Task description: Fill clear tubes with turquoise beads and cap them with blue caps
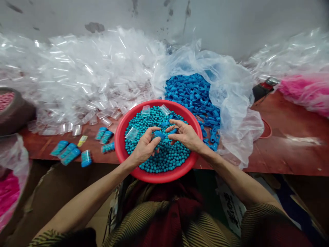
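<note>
Above a red basin [119, 151] of teal beads [159, 164], my left hand [145, 147] pinches a small container with a blue top [159, 134] between thumb and fingers; most of its body is hidden by the hand. Facing it, my right hand [187, 136] has its fingers curled around a blue plastic cap [173, 131]. The two hands are close together but apart. On the beads lie loose clear plastic containers, one at the left [132, 134] and one at the back [165, 109]. Another blue cap [166, 123] rests just behind the fingers.
Several filled blue-capped containers [70, 156] and a small yellow piece [82, 141] lie left on the red table [290, 151]. Behind are heaped clear containers [97, 75] and blue caps [190, 92] in a plastic bag [233, 99]. A bowl of pink beads [17, 113] stands far left.
</note>
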Tool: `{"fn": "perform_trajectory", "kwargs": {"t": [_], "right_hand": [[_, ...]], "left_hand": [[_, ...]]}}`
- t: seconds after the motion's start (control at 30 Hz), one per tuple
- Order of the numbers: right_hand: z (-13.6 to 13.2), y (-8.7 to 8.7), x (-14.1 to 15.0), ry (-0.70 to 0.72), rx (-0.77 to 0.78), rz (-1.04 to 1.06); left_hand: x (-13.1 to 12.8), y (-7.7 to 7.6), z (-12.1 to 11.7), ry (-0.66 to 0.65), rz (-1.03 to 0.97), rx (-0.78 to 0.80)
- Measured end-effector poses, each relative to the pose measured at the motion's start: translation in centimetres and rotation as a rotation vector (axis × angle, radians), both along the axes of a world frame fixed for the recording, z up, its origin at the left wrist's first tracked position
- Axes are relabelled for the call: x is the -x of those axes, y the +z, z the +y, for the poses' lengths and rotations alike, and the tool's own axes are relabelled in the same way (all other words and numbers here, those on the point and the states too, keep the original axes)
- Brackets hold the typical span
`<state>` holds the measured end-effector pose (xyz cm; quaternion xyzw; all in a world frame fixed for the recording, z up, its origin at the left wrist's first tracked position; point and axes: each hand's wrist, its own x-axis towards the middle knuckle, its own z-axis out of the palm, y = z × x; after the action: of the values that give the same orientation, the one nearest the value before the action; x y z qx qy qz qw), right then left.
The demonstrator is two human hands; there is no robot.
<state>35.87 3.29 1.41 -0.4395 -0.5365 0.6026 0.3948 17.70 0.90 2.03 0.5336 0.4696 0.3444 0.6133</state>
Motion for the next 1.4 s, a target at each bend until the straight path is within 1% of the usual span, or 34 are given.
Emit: {"fn": "perform_trajectory", "kwargs": {"t": [0.1,0.17,0.23,0.3,0.37,0.4,0.47,0.53,0.63,0.67,0.73,0.8,0.87,0.97,1.1,1.2,1.27,1.3,1.4], "right_hand": [[0.1,0.2,0.0,0.032,0.04,-0.002],[0.2,0.7,-0.2,0.1,-0.002,-0.055],[0.1,1.3,-0.5,0.174,-0.135,-0.185],[-0.4,1.7,-0.4,0.225,-0.327,-0.372],[-1.3,1.7,0.1,0.248,-0.497,-0.541],[-1.8,1.6,0.5,0.255,-0.553,-0.607],[-2.8,1.0,1.4,0.262,-0.612,-0.712],[-3.6,0.3,2.0,0.217,-0.643,-0.809],[-3.9,-0.3,2.3,0.112,-0.714,-0.912],[-3.8,-0.3,2.2,0.099,-0.755,-0.931],[-3.5,-0.2,1.9,0.128,-0.846,-0.96],[-3.1,0.0,1.7,0.183,-0.912,-1.0],[-2.9,0.2,1.6,0.213,-0.939,-1.046],[-2.9,0.2,2.0,0.232,-0.938,-1.081],[-3.4,0.2,2.9,0.231,-0.858,-1.09],[-3.5,0.6,3.7,0.273,-0.813,-1.039],[-3.4,0.8,3.9,0.34,-0.83,-0.992],[-3.1,0.8,3.8,0.367,-0.834,-0.983],[-2.0,0.6,3.3,0.41,-0.799,-1.009]], "left_hand": [[-0.2,-0.1,-0.2,-0.042,0.015,-0.02],[-0.2,-0.2,-0.4,-0.07,0.027,-0.018],[-0.4,-0.3,-0.6,-0.058,0.029,-0.027],[-0.6,-0.3,-0.8,-0.016,0.026,-0.057],[-0.9,-0.4,-1.0,0.035,0.018,-0.095],[-1.1,-0.5,-1.1,0.058,0.006,-0.105],[-1.4,-0.6,-1.2,0.1,-0.029,-0.103],[-1.5,-0.6,-1.2,0.11,-0.075,-0.084],[-1.4,-0.5,-1.0,0.055,-0.117,-0.066],[-1.4,-0.4,-0.9,0.025,-0.117,-0.061],[-1.3,-0.3,-0.9,-0.011,-0.103,-0.059],[-1.5,-0.2,-1.0,0.0,-0.099,-0.074],[-1.9,-0.2,-1.3,0.05,-0.12,-0.085],[-2.5,-0.2,-1.5,0.124,-0.138,-0.08],[-2.6,-0.1,-1.4,0.158,-0.078,-0.123],[-1.0,0.2,-1.5,0.132,0.066,-0.189],[1.3,0.5,-1.8,0.149,0.225,-0.252],[2.9,0.8,-1.9,0.185,0.316,-0.288],[8.1,1.2,-2.0,0.381,0.596,-0.398]]}}
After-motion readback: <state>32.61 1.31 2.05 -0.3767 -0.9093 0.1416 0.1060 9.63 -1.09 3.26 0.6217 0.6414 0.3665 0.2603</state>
